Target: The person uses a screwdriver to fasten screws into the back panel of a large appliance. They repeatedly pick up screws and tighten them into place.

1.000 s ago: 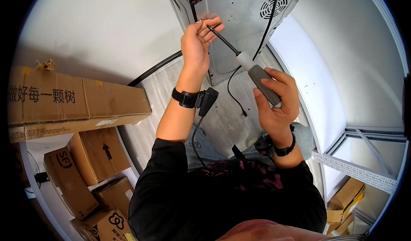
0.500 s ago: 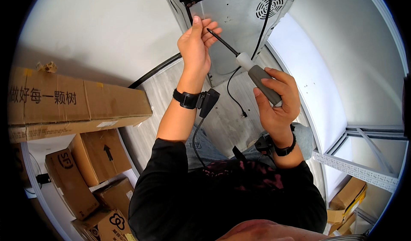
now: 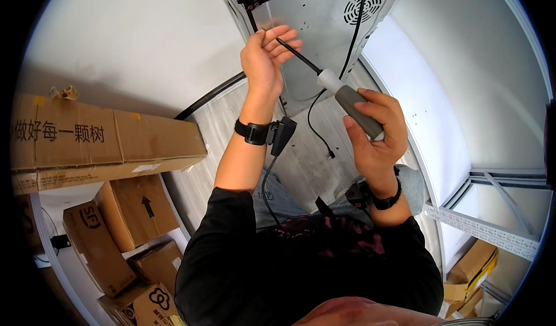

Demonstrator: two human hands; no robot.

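Observation:
My right hand (image 3: 379,126) is wrapped round the grey handle of a screwdriver (image 3: 354,107), which has a light grey collar and a long black shaft. Its shaft slants up and to the left, and the tip lies over the fingers of my left hand (image 3: 265,62). That hand is palm up with its fingers stretched out; whether something small lies on it, I cannot make out. Just beyond my fingers stands a grey metal panel (image 3: 315,54) of an appliance, with a round slotted vent (image 3: 362,7) at its upper right.
A black cable (image 3: 354,36) hangs down the panel, and a cable end with a plug (image 3: 331,153) lies on the wood-look floor (image 3: 301,135). Cardboard boxes (image 3: 110,135) are stacked at left. At right are a white metal shelf frame (image 3: 486,227) and more cartons (image 3: 472,268).
My left thumb has swung down and outward, and the palm has opened more. The screwdriver has shifted slightly to the left, still in my right hand.

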